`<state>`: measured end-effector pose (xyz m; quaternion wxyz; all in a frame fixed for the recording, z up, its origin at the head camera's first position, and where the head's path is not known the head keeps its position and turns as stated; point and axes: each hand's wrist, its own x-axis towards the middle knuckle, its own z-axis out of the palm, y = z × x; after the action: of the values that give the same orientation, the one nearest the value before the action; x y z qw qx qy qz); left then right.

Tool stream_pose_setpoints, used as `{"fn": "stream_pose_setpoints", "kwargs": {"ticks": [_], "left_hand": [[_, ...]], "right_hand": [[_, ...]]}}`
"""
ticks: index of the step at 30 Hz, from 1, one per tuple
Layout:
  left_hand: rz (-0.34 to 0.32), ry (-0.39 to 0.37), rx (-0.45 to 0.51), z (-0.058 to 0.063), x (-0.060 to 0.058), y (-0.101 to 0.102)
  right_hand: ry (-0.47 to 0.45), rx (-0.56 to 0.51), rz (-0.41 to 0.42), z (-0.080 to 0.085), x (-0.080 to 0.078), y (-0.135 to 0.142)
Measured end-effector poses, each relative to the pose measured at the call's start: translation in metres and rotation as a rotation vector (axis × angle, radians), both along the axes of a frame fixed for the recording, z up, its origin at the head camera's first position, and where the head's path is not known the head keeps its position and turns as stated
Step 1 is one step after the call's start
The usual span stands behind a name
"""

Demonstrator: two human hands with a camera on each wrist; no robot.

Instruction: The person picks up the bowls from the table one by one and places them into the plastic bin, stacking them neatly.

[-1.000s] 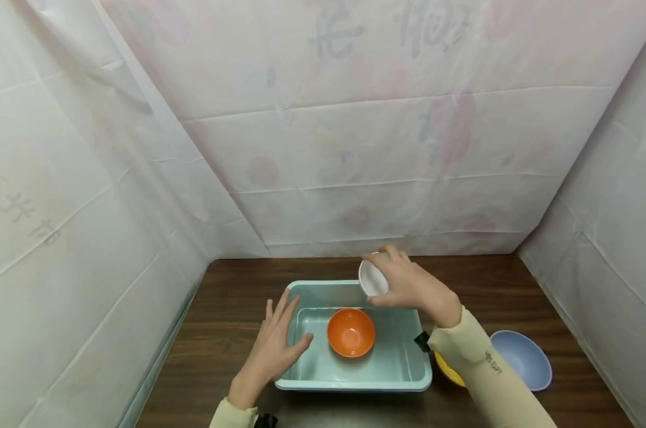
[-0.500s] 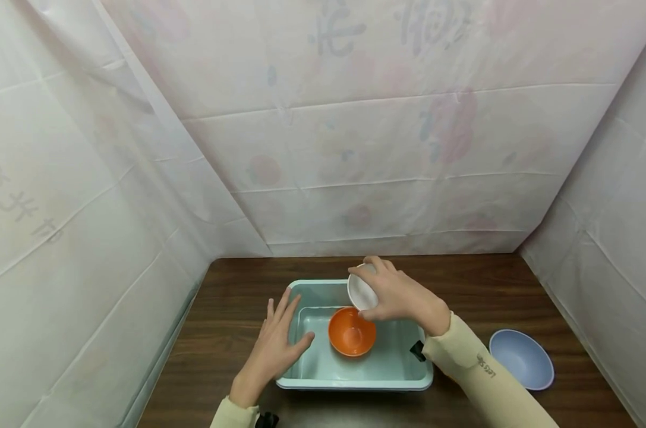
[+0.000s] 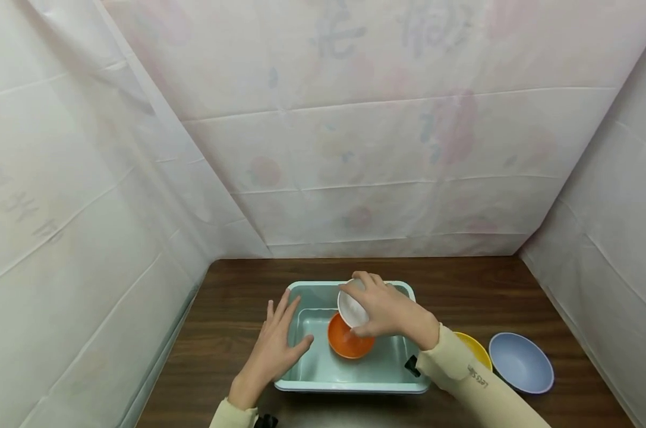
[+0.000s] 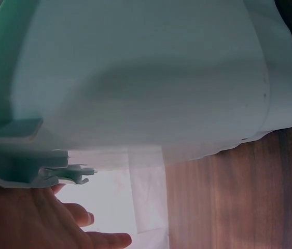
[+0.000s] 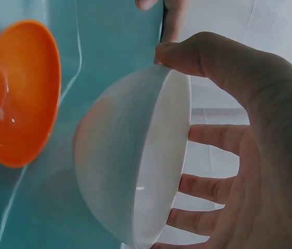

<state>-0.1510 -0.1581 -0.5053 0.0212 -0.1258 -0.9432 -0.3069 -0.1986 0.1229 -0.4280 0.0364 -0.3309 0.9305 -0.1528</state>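
Observation:
My right hand (image 3: 384, 309) holds a white bowl (image 5: 120, 150) by its rim, thumb on one side and fingers spread along the other. The bowl is above the light teal basin (image 3: 323, 371) and overlaps the far edge of an orange bowl (image 3: 349, 346) in the head view. That orange bowl sits upright on the basin's floor; the right wrist view shows it close beside the white bowl. At the basin's left rim, my left hand (image 3: 273, 345) rests with fingers extended and thumb spread over the inside. In the left wrist view, the fingers lie by the basin's edge.
To the right of the basin a yellow bowl (image 3: 475, 351), partly hidden by the right sleeve, stands beside a blue bowl (image 3: 522, 362). All stand on a dark wooden table (image 3: 237, 297). White sheets (image 3: 397, 214) hang behind and at both sides.
My right hand has carried the white bowl left and toward me, from the basin's far right edge to over the orange bowl. The yellow bowl shows more now. My left hand stays put.

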Motion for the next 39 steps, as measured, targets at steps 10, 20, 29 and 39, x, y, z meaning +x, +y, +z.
{"fn": "stream_pose_setpoints", "kwargs": {"ticks": [10, 20, 29, 39], "left_hand": [[0.009, -0.011, -0.015, 0.000, -0.001, -0.002], [0.004, 0.003, -0.014, -0.001, -0.002, -0.001], [-0.018, 0.035, -0.019, -0.002, -0.002, -0.001], [-0.009, 0.047, -0.048, -0.004, -0.002, -0.002]], "right_hand": [[0.011, 0.033, 0.047, -0.010, 0.001, -0.008], [-0.028, 0.077, 0.056, -0.019, 0.000, -0.014], [-0.058, 0.138, 0.061, -0.030, 0.000, -0.019], [-0.077, 0.187, 0.065, -0.042, -0.002, -0.023]]}}
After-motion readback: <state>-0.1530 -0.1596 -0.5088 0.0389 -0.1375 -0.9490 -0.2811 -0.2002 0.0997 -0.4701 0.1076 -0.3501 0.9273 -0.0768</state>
